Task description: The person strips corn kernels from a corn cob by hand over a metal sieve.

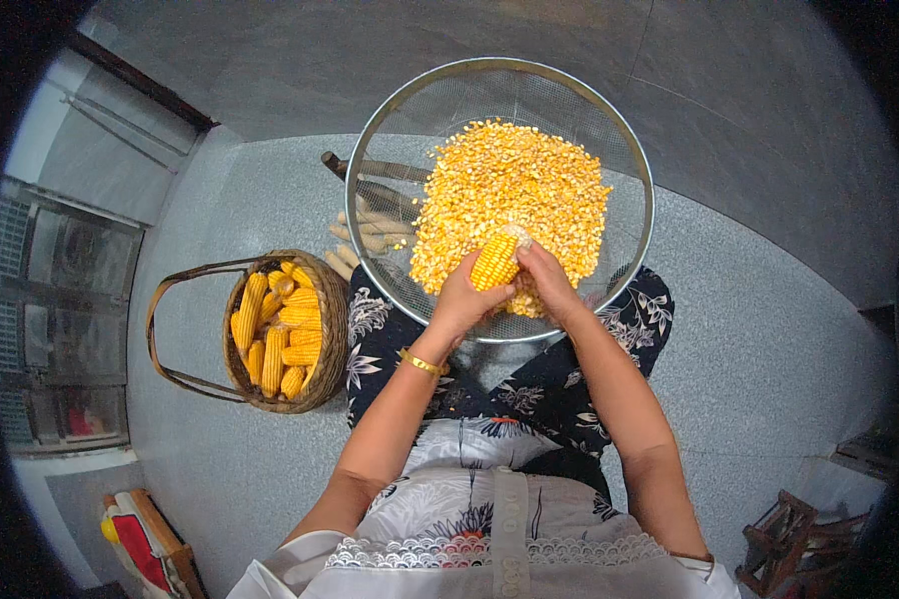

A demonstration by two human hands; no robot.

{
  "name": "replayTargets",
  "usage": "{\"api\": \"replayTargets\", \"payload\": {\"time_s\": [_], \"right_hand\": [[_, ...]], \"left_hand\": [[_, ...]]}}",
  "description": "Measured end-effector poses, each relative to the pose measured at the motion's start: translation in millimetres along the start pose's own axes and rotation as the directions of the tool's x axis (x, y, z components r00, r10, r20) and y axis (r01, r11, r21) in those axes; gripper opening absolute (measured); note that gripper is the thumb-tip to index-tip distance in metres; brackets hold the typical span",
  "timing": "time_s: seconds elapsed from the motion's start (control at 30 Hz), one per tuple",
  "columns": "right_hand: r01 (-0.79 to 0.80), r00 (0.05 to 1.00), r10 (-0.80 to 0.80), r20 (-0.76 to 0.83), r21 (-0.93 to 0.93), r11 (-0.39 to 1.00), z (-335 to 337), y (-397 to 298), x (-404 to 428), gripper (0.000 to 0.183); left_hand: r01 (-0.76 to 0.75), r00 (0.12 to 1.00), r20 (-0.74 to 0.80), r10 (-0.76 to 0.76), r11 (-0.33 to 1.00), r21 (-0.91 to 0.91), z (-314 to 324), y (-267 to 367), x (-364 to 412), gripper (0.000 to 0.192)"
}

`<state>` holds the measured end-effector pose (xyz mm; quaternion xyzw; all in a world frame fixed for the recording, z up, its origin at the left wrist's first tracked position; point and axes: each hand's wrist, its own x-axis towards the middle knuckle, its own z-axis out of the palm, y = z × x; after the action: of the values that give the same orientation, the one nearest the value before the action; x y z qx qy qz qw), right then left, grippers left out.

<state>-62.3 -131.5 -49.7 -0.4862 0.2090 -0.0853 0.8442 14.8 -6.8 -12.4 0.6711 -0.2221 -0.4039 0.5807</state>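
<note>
My left hand [464, 296] is wrapped around an ear of corn [496, 262], most of its yellow kernels still in rows. A pale, bare patch shows at the ear's far end, where the fingers of my right hand [547, 281] press against it. Both hands are over a round wire-mesh sieve [622, 135] with a metal rim. Loose corn kernels [517, 172] lie heaped on the mesh beneath them. The sieve's near part is above my knees, and what supports it underneath is mostly hidden.
Left of my legs stands a woven basket [330, 337] with a tall handle, holding several ears of corn [273, 359]. Stripped cobs [341, 262] and a wooden piece [378, 171] lie under and beside the sieve. A dark wooden stool or frame [783, 539] sits at lower right.
</note>
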Motion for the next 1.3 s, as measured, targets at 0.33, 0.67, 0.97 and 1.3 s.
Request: {"api": "replayTargets", "payload": {"time_s": [0.33,0.67,0.97,1.3], "right_hand": [[0.137,0.991,-0.131,-0.041,0.338,0.931,-6.5,-5.2,-0.5,0.040],[0.112,0.993,-0.070,-0.098,0.527,0.843,-20.6,-4.1,11.2,0.052],[0.117,0.986,-0.039,-0.162,0.503,0.856,-17.3,-6.0,12.5,0.048],[0.160,0.978,-0.059,-0.201,0.537,0.828,-21.8,-6.7,13.7,0.044]], "left_hand": [[-0.323,0.908,0.055,0.416,0.608,0.725,9.2,48.5,-4.5,0.072],[-0.998,0.031,0.611,0.791,0.054,-0.019,216.8,126.2,-113.2,0.049],[-1.000,0.019,0.573,0.819,0.008,0.022,213.1,133.1,-106.2,0.046],[-0.999,0.031,0.565,0.825,0.006,0.045,205.9,138.6,-102.3,0.042]]}}
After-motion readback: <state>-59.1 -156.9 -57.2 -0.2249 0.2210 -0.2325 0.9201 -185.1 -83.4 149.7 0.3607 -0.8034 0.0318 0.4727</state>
